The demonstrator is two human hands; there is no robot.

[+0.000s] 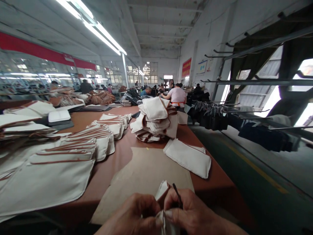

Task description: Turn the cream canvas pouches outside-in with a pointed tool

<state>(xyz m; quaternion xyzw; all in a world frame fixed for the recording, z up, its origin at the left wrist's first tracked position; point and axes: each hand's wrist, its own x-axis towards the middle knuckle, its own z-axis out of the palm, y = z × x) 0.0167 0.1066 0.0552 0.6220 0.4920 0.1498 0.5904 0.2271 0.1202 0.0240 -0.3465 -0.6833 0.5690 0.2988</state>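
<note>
Close pinch work

Left hand (pixel 137 212) and right hand (pixel 187 209) clamp the pale cloth piece (pixel 162 190) over the counter's (pixel 217 173) near edge — best held taut, the thin dark tool (pixel 177 193) angled clear. Beyond: brown paper (pixel 149 169), then a stacked pile (pixel 155 111).

The bare left hand (pixel 138 212) has rounded knuckles. The right hand (pixel 189 212) is bare too, an uncovered wrist (pixel 218 224) directly behind it.
</note>
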